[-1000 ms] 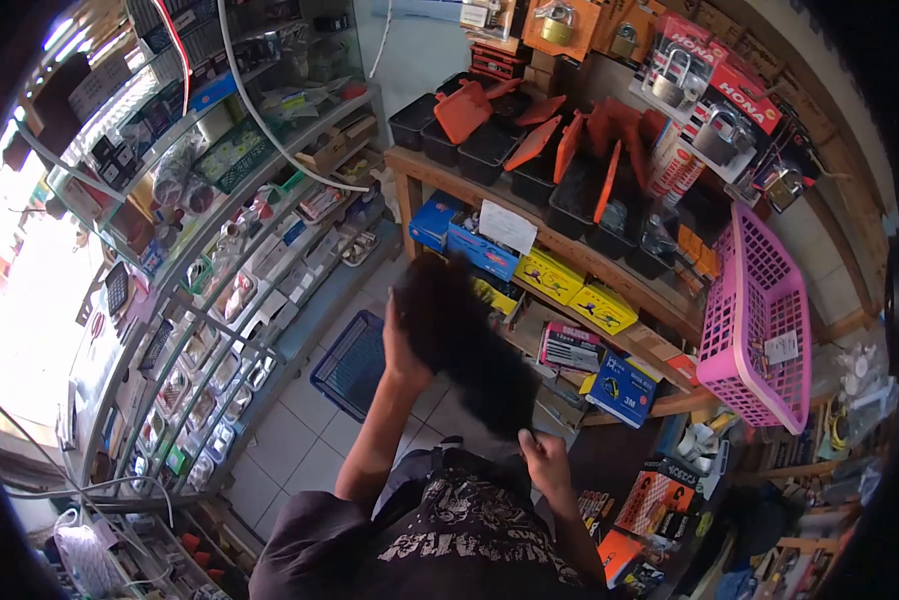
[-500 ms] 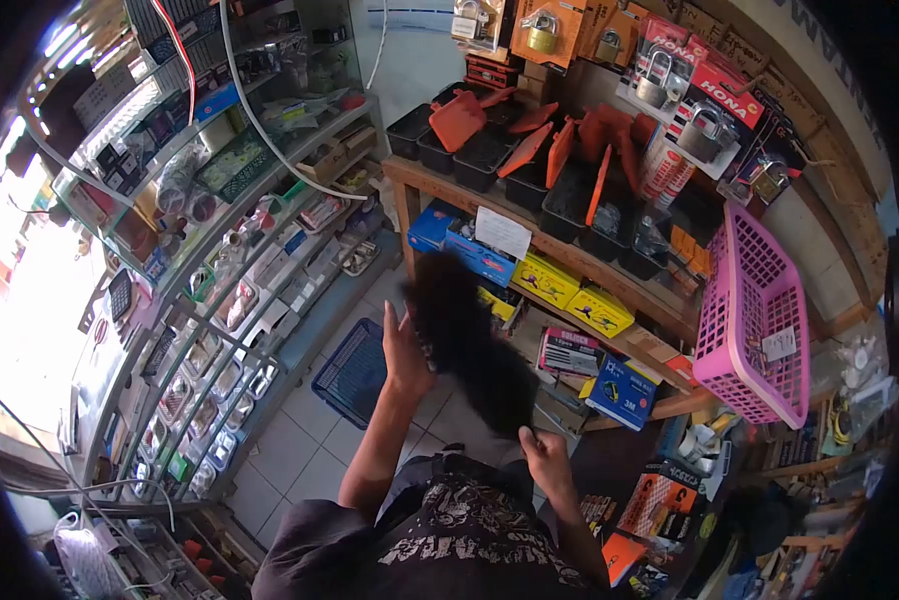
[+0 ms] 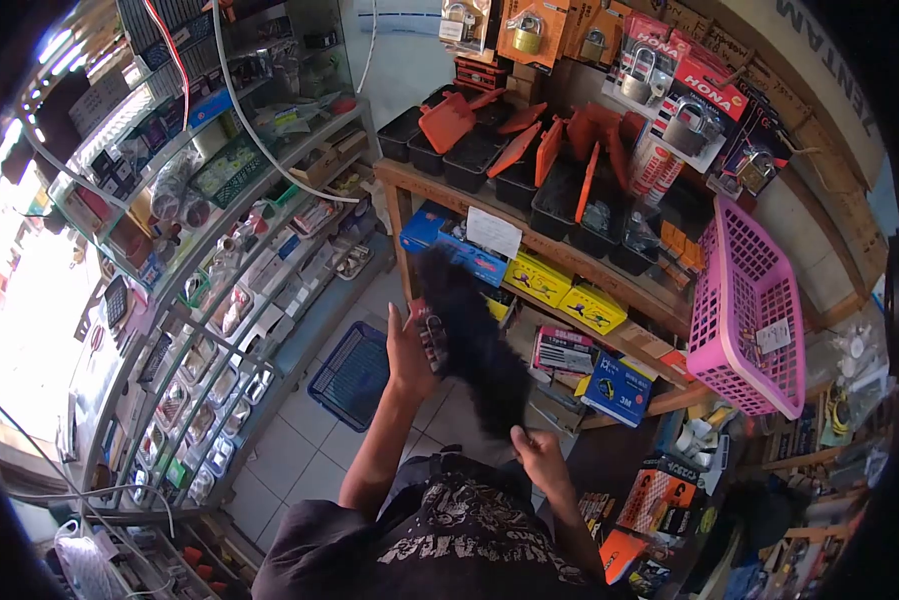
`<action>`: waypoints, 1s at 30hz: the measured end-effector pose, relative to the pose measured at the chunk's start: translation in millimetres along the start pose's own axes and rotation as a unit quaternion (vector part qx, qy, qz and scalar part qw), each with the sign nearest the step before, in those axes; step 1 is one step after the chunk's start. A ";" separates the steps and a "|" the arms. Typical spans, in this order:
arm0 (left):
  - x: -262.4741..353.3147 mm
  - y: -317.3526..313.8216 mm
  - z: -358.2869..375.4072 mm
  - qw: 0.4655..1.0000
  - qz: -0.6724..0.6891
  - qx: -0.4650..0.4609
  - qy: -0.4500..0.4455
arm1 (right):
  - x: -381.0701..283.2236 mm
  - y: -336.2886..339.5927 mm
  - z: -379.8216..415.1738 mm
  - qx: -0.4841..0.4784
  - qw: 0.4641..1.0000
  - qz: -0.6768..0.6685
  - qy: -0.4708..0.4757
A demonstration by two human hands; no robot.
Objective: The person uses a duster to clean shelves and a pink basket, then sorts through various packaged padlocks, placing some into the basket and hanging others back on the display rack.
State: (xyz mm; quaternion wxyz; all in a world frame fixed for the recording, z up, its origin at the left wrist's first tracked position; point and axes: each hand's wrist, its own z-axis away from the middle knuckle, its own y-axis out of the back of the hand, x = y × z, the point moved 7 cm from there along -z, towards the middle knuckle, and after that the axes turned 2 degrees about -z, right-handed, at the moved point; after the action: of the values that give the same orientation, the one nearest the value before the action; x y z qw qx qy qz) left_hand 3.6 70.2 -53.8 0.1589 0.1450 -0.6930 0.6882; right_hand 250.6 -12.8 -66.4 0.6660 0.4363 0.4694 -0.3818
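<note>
A dark fluffy duster (image 3: 484, 365) slants across the middle of the view, between my two hands. My right hand (image 3: 541, 458) is closed round its lower end. On the other side, my left hand (image 3: 407, 352) is upright beside the duster, holding a small red and clear packaged item (image 3: 432, 335) against its palm. The duster's fluffy part lies over or right beside that item and hides some of it.
A wooden shelf (image 3: 609, 262) with black bins and orange lids stands ahead. The pink basket (image 3: 714, 345) is at the right. A blue basket (image 3: 349, 375) sits on the tiled floor. Glass display shelves (image 3: 219, 330) line the left.
The duster has shifted slightly across the item, and more of the red and clear packaging shows at my left hand. The whole view has tilted a little.
</note>
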 end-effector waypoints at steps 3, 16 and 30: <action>10.7 -19.2 0.5 0.994 -0.027 0.073 -0.077 | 8.8 -2.0 1.5 -0.047 0.997 0.056 0.022; 12.1 28.8 -2.8 0.998 0.007 0.067 -0.018 | 20.3 44.7 -0.4 0.104 0.985 -0.122 -0.064; -3.1 163.3 79.2 0.964 0.086 0.243 -0.073 | 88.1 -25.4 -11.4 -0.044 0.980 -0.049 -0.187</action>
State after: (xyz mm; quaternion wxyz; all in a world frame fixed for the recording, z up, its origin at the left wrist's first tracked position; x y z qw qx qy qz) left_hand -63.7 -7.4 -203.6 0.0082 0.1682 -0.5247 0.8345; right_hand 247.6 -19.1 -158.4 0.7413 0.3036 0.3734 -0.4678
